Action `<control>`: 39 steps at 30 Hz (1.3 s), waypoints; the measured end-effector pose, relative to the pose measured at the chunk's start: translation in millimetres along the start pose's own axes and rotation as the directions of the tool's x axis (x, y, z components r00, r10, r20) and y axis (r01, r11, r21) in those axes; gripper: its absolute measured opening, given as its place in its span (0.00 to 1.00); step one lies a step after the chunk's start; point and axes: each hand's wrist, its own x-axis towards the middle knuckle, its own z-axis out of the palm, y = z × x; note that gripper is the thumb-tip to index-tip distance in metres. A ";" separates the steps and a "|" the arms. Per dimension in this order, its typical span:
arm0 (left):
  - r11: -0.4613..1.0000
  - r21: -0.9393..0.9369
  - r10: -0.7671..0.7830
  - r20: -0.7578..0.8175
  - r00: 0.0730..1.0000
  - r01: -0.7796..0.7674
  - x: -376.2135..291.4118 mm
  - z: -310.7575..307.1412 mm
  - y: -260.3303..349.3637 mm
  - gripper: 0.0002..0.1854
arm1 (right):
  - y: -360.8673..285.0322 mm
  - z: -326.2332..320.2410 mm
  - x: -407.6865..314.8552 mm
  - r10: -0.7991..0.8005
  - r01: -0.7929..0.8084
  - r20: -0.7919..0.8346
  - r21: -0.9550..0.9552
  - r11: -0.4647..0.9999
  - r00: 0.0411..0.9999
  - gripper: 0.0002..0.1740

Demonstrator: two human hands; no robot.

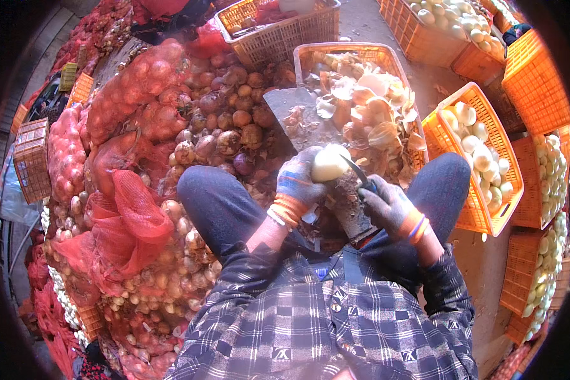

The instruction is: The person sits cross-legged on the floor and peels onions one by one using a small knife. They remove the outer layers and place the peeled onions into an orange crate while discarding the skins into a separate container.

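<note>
My left hand (298, 176), in a grey and blue work glove with an orange cuff, grips a pale peeled onion (330, 164) above my lap. My right hand (384, 202), gloved alike, is closed on the dark handle of a small knife (356, 169). The knife's blade lies against the right side of the onion. Just beyond both hands stands a plastic crate (300, 61) heaped with dry onion skins (368, 102). A flat grey board or sheet (289, 107) with scraps of skin on it rests at that crate's left edge.
Unpeeled onions (241, 118) lie in a heap at the left, beside red mesh sacks (137, 209). An orange crate of peeled onions (510, 190) stands right of my knee. More orange crates (534, 80) line the far right. Another crate (289, 35) stands ahead.
</note>
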 end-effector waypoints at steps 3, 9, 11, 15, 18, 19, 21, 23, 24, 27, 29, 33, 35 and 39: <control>0.964 -0.102 -0.243 0.034 0.969 0.245 0.7 -6.2 -9.0 0.36 | 7.8 7.6 -21.0 -0.315 0.314 0.044 -0.302 0.900 0.948 0.15; 0.942 -0.185 -0.279 0.024 0.960 0.279 0.5 -11.7 -15.1 0.41 | 1.7 14.0 -17.9 -0.021 0.008 -0.125 -0.103 0.995 0.992 0.16; 0.977 -0.111 -0.186 -0.022 0.982 0.182 0.4 -9.7 -12.5 0.42 | -3.3 16.6 -9.1 -0.224 0.165 -0.160 -0.314 0.935 0.961 0.16; 0.985 0.163 -0.036 -0.102 0.994 0.052 0.6 -7.4 -6.5 0.43 | -6.7 33.4 3.2 -0.264 0.180 -0.070 -0.566 0.805 0.962 0.17; 0.954 0.287 -0.052 -0.110 0.993 0.081 1.1 -3.2 -1.3 0.44 | -4.6 46.8 1.8 -0.248 0.125 -0.077 -0.699 0.704 0.966 0.24; 0.947 0.316 -0.021 -0.126 0.992 0.060 2.0 -0.8 0.4 0.43 | -4.4 50.0 0.6 -0.224 0.083 -0.093 -0.738 0.669 0.970 0.26; 0.934 0.353 0.004 -0.157 0.988 0.053 3.4 4.9 3.8 0.39 | -5.2 52.3 -1.4 -0.212 0.028 -0.125 -0.799 0.600 0.969 0.30; 0.926 0.373 0.009 -0.175 0.985 0.057 4.9 11.6 6.9 0.36 | -7.8 51.7 -2.0 -0.236 -0.005 -0.154 -0.847 0.531 0.959 0.33; 0.908 0.416 0.021 -0.165 0.986 0.050 6.5 14.0 7.8 0.37 | -9.6 50.9 -0.8 -0.168 -0.040 -0.154 -0.842 0.537 0.974 0.35; 0.855 0.518 0.058 -0.112 0.992 0.008 8.2 18.9 10.0 0.39 | -14.0 46.0 9.5 -0.023 -0.156 -0.198 -0.834 0.529 0.980 0.38; 0.830 0.558 0.076 -0.061 0.995 -0.029 6.2 20.8 10.9 0.41 | -14.4 42.2 21.9 -0.011 -0.194 -0.235 -0.827 0.528 0.972 0.39; 0.782 0.608 0.154 0.024 0.988 -0.137 -1.5 22.1 9.9 0.46 | -8.3 25.9 28.1 -0.164 -0.027 -0.206 -0.698 0.716 0.965 0.35; 0.855 0.517 0.098 -0.087 0.991 -0.039 0.1 19.5 5.1 0.43 | -5.3 24.8 18.0 -0.252 0.068 -0.198 -0.644 0.762 0.947 0.35; 0.944 0.330 0.053 -0.169 0.984 0.006 3.6 15.5 -4.1 0.40 | -6.0 30.9 -1.8 -0.155 0.052 -0.119 -0.606 0.794 0.981 0.36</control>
